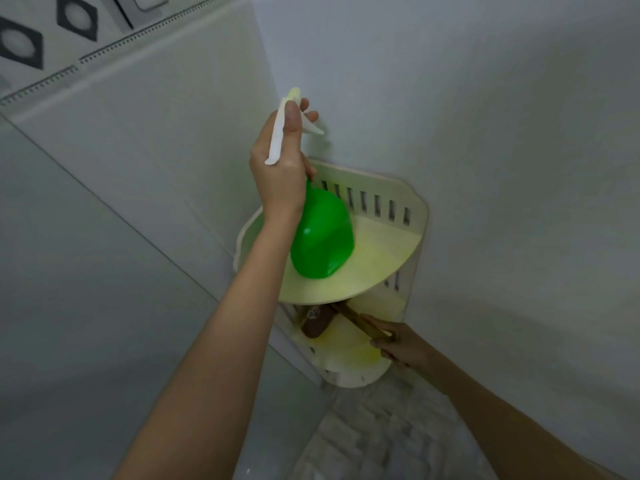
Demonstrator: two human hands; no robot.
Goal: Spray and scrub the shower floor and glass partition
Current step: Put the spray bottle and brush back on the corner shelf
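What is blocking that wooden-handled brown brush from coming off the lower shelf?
The right hand grips the wooden handle of the brown scrub brush, so nothing stands between them. The cream plastic corner rack's upper shelf overhangs the brush head, so straight up is blocked; outward, toward the hand, nothing visible is.

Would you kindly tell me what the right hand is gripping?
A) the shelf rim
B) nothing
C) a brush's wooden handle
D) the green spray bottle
C: the right hand curls round the wooden handle at the lower shelf, while the left hand holds the green spray bottle.
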